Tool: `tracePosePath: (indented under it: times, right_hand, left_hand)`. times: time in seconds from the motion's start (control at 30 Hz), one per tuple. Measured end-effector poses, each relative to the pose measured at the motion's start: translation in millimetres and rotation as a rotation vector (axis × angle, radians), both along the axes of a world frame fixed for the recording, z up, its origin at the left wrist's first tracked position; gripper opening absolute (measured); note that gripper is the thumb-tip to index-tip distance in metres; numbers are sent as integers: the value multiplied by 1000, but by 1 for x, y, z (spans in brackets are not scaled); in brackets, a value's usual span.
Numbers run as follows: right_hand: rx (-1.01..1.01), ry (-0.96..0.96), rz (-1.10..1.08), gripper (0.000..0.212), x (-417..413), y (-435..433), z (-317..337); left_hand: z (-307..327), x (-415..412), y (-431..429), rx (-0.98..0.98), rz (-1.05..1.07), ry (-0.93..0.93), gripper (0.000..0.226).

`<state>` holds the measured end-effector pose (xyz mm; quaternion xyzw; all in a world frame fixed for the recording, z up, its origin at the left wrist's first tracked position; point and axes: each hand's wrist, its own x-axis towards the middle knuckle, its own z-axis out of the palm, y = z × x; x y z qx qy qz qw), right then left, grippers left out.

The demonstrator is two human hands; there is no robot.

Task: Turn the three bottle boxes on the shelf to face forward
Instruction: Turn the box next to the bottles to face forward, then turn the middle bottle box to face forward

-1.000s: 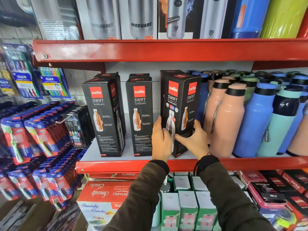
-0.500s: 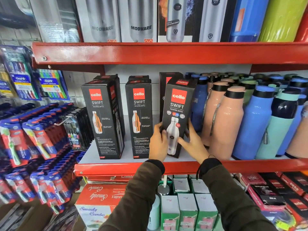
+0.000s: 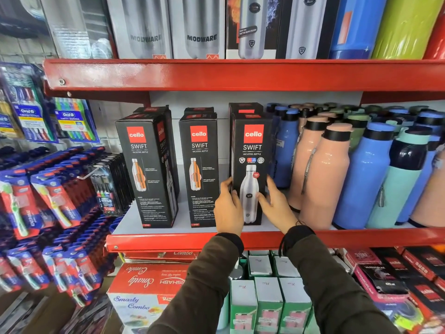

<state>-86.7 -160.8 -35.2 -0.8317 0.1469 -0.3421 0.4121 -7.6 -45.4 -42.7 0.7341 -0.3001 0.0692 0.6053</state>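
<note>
Three tall black bottle boxes stand upright on the red shelf [image 3: 168, 239]. The right box [image 3: 251, 150] shows its front with a silver bottle picture, square to me. My left hand [image 3: 227, 208] grips its lower left edge and my right hand [image 3: 274, 203] presses its lower right side. The middle box [image 3: 199, 165] shows a side with an orange cutaway bottle and small print. The left box [image 3: 142, 169] stands slightly angled and shows the same kind of side plus a narrow second face. More black boxes stand behind each.
Peach bottles [image 3: 320, 174] and blue bottles [image 3: 366, 174] crowd the shelf just right of the right box. Toothbrush packs [image 3: 55, 196] hang at the left. The upper shelf [image 3: 240, 73] hangs close above. Green and white boxes [image 3: 267, 300] sit below.
Both hands have turned the right box from corner-on to front face forward and set it upright, square on the shelf. The other two boxes have not moved.
</note>
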Motion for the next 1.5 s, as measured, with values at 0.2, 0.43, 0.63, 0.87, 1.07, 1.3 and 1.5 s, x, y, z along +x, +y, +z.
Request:
tracePosePath:
  times: [0.2,0.43,0.63,0.87,1.07,1.3,1.5]
  right_hand:
    - [-10,-4,-26,67,2,3,-1]
    - [-47,-75,-119,60,0,8,-6]
    - [24,-285,-270,44,-3,15,-13]
    - [-21,-427,-312,30,-1,53,-5]
    - [-6,-356,-197,26,26,88,0]
    - [151,-81,-98,43,59,116,-4]
    - [185,-61,-155,50,67,129,-7]
  left_hand:
    - [-1,2,2,0,-7,1,38]
    - [-2,2,3,33,-36,-14,44]
    - [-5,0,12,-1,-42,-72,48]
    - [4,-1,44,-192,-82,-156,40]
    - [1,24,67,-298,66,-245,41]
    - [-6,61,89,-210,-35,94,51]
    - [-6,80,97,-174,-260,372,54]
